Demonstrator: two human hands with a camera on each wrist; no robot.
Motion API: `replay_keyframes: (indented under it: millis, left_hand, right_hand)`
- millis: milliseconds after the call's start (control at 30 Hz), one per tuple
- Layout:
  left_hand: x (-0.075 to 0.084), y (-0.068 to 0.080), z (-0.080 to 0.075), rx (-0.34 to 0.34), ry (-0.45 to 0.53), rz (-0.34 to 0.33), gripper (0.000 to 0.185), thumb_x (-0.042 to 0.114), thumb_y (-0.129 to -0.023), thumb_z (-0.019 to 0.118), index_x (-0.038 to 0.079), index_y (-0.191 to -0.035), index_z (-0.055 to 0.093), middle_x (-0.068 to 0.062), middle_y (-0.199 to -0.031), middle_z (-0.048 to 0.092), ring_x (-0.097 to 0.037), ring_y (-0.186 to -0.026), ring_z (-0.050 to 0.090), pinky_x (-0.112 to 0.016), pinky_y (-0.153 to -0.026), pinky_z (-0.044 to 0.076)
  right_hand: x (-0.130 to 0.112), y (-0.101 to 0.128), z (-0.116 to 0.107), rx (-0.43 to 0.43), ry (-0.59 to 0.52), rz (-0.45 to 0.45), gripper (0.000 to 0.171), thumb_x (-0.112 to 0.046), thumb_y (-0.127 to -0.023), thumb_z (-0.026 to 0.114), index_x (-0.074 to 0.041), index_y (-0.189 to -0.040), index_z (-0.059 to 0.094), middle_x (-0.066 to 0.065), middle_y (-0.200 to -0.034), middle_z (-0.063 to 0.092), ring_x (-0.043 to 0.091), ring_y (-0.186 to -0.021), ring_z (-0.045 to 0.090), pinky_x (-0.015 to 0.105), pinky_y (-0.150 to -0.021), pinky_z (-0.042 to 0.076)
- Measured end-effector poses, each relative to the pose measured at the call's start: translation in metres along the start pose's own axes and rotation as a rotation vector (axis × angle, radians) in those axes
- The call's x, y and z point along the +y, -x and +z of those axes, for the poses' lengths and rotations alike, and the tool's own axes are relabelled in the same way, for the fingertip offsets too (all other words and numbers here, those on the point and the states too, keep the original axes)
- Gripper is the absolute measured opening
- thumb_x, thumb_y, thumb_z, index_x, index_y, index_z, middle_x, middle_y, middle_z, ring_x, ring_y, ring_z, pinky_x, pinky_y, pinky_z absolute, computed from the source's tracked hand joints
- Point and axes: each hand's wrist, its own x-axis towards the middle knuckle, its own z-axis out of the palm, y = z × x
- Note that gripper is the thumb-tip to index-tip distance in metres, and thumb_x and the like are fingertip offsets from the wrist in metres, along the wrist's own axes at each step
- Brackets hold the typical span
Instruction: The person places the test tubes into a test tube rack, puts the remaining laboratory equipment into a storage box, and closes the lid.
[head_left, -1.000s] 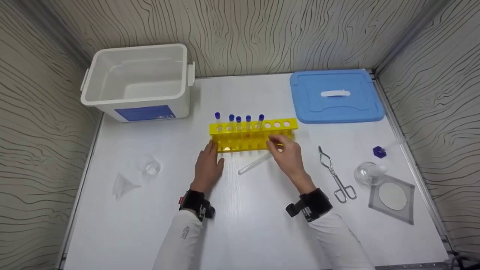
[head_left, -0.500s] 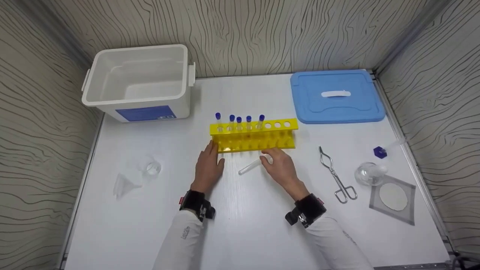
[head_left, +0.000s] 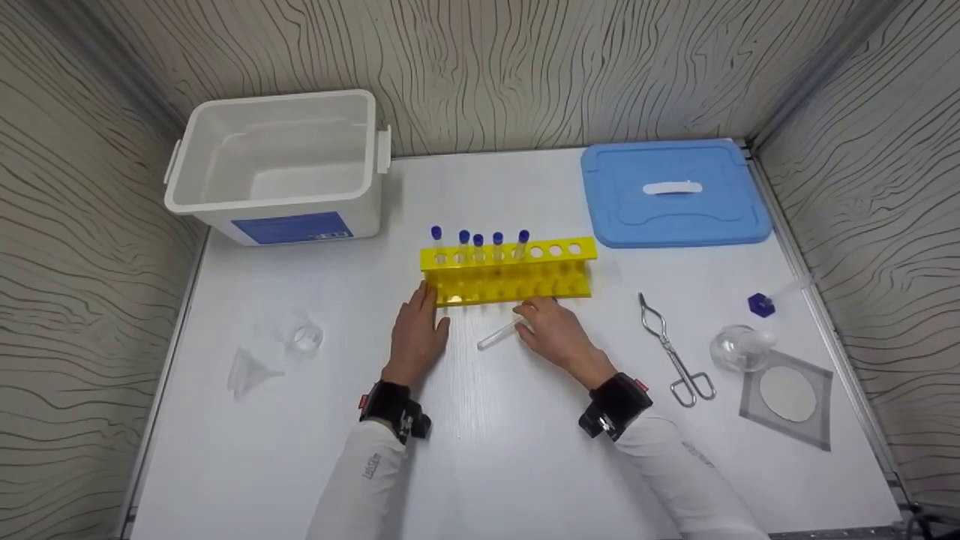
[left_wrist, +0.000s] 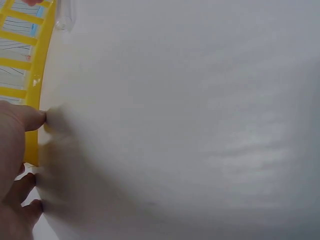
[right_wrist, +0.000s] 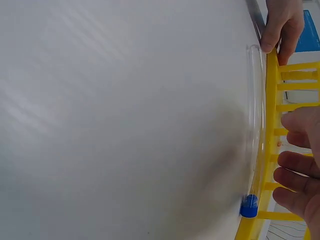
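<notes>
Fingers of the right hand [head_left: 553,330] have come down from the yellow rack [head_left: 508,271] and now curl over the capped end of the loose tube [head_left: 501,335] lying just before it, while the left hand [head_left: 416,334] still steadies the rack's left end with straight fingers.

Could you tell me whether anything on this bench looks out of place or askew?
Yes: one capped test tube lies flat on the table in front of the yellow rack, by the right hand, while five stand upright.

Yellow rack [head_left: 508,271], blue lid [head_left: 673,192] (walls [head_left: 525,67] wavy-lined), white table [head_left: 487,450].
</notes>
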Motion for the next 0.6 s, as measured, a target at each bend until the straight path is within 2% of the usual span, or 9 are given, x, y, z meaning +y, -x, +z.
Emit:
replay_keyframes:
  millis: [167, 400, 600]
  left_hand:
    - [0.0, 0.001, -0.001, 0.023, -0.001, 0.023, 0.065, 0.03, -0.098, 0.057, 0.007, -0.154, 0.034, -0.011, -0.164, 0.028, -0.03, -0.149, 0.035, -0.048, -0.124, 0.027]
    - [0.002, 0.002, -0.004, -0.008, 0.012, -0.005, 0.066, 0.031, -0.099, 0.056, 0.009, -0.156, 0.031, -0.009, -0.166, 0.025, -0.027, -0.151, 0.031, -0.047, -0.125, 0.024]
    - [0.0, 0.001, -0.002, 0.002, 0.025, 0.008, 0.065, 0.03, -0.099, 0.056, 0.008, -0.155, 0.032, -0.009, -0.166, 0.025, -0.028, -0.151, 0.031, -0.048, -0.125, 0.025]
  right_hand:
    - [0.008, -0.002, -0.003, -0.029, -0.009, -0.019, 0.031, -0.017, -0.091, 0.071, -0.006, -0.119, 0.071, 0.013, -0.112, 0.07, 0.026, -0.1, 0.065, 0.039, -0.087, 0.058]
    - [0.015, -0.003, -0.002, -0.071, -0.012, -0.036, 0.033, -0.012, -0.09, 0.07, -0.005, -0.123, 0.069, 0.013, -0.113, 0.069, 0.027, -0.101, 0.065, 0.04, -0.089, 0.057]
    - [0.018, -0.004, 0.002, -0.07, 0.067, -0.13, 0.025, -0.004, -0.091, 0.066, -0.002, -0.116, 0.072, 0.015, -0.107, 0.069, 0.03, -0.095, 0.065, 0.041, -0.084, 0.058]
